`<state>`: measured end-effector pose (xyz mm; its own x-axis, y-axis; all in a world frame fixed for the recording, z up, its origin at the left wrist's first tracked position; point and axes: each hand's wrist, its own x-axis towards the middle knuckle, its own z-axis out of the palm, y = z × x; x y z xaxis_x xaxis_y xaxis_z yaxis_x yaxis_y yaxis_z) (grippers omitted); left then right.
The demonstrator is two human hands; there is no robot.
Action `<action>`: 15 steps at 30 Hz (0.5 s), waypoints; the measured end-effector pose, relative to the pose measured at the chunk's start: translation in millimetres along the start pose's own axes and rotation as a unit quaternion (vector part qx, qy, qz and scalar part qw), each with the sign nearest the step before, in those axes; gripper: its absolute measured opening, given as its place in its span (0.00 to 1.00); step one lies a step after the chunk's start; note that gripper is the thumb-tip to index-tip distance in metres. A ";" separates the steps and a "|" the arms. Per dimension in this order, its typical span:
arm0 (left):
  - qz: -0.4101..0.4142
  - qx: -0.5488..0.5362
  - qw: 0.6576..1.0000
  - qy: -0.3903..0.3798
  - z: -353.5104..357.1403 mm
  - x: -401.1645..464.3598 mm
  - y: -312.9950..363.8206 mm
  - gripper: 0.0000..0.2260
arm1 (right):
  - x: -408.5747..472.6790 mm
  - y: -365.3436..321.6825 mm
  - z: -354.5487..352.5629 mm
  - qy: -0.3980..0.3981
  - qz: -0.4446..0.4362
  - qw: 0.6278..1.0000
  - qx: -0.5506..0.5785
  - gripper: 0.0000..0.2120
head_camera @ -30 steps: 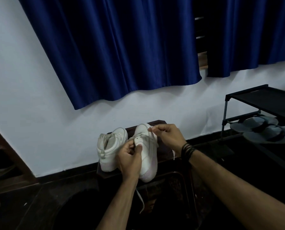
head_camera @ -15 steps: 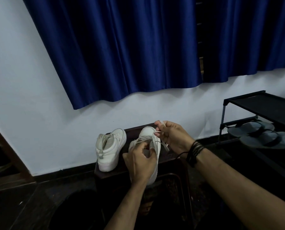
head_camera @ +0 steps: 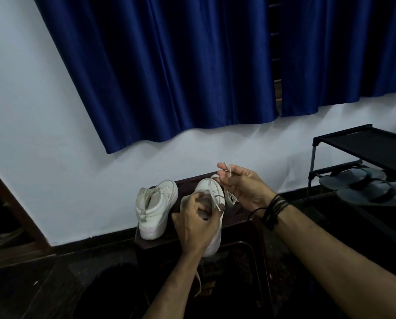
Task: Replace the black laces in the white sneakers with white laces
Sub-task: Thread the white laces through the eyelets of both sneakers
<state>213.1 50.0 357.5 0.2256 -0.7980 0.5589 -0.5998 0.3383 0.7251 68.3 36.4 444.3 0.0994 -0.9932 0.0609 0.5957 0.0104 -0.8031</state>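
Fingers point(head_camera: 224, 168) of the right hand point(head_camera: 243, 187) pinch a white lace point(head_camera: 213, 194) above the sneaker point(head_camera: 215, 226); the left hand point(head_camera: 197, 224) grips that sneaker on the stool point(head_camera: 238, 217).

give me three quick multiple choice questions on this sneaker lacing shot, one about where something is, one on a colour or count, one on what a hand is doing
1. Where are the grey sandals?
A. on the black rack's lower shelf
B. on the stool
C. beside the curtain

2. How many white sneakers show?
A. one
B. two
C. three

3. What is the right hand doing?
A. resting flat
B. gripping the rack
C. pinching a white lace

Key: 1 A, the sandals lie on the rack at right. 2 B, one sneaker stands alone, the other is held by the left hand. 3 C, the right hand lifts the lace.
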 end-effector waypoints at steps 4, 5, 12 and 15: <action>0.001 -0.047 0.999 -0.021 -7.6 -0.4 2.6 0.16 | -1.9 7.3 -4.1 0.006 0.011 1.000 -0.009 0.13; 0.004 -0.050 0.999 -0.018 -8.3 -0.9 3.4 0.16 | -2.1 8.2 -3.8 0.005 0.013 1.000 -0.008 0.13; -0.021 -0.112 0.993 -0.008 -4.0 5.6 -7.2 0.18 | -0.6 13.6 -3.9 -0.010 0.007 0.995 -0.102 0.13; -0.025 -0.104 0.994 -0.036 -3.4 10.5 -12.5 0.16 | -1.1 14.4 -8.7 -0.003 0.004 0.985 -0.170 0.14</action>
<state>225.6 39.1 355.7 0.1915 -0.8471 0.4957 -0.4167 0.3871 0.8225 69.9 36.7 427.5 0.1071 -0.9926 0.0568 0.2937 -0.0230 -0.9556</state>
